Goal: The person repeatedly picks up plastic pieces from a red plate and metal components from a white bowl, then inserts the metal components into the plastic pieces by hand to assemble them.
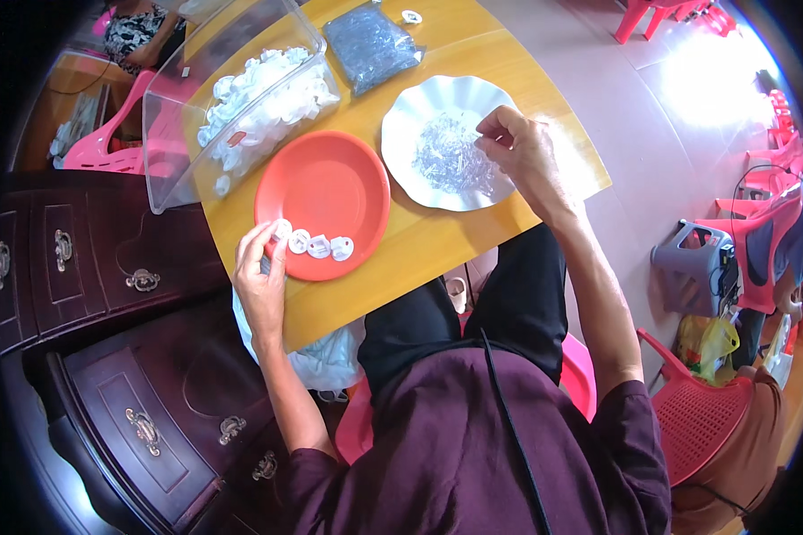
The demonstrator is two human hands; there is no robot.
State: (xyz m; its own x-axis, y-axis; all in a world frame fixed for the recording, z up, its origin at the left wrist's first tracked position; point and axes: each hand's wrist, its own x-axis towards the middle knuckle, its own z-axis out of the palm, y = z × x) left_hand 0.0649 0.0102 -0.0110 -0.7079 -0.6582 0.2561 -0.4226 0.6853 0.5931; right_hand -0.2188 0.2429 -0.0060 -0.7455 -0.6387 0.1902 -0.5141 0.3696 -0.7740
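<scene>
My left hand (260, 276) is at the near left rim of an orange plate (330, 183), its thumb and fingers closed on a small round white plastic piece (282, 229). Three similar white pieces (318, 247) lie in a row beside it along the plate's near edge. Over the right side of a white wavy-rimmed plate (401, 165) is my right hand (525, 160), with thumb and forefinger pinched together. Whatever is between those fingertips is too small to make out. Beneath it, a heap of tiny shiny slender parts (451, 153) covers the white plate's middle.
A clear plastic bin (165, 169) with many white pieces (263, 94) stands at the table's far left. Behind the plates lie a grey plastic packet (370, 49) and one white piece (411, 17). Dark drawers (138, 267) flank the yellow table (428, 254). A person (138, 36) sits far left.
</scene>
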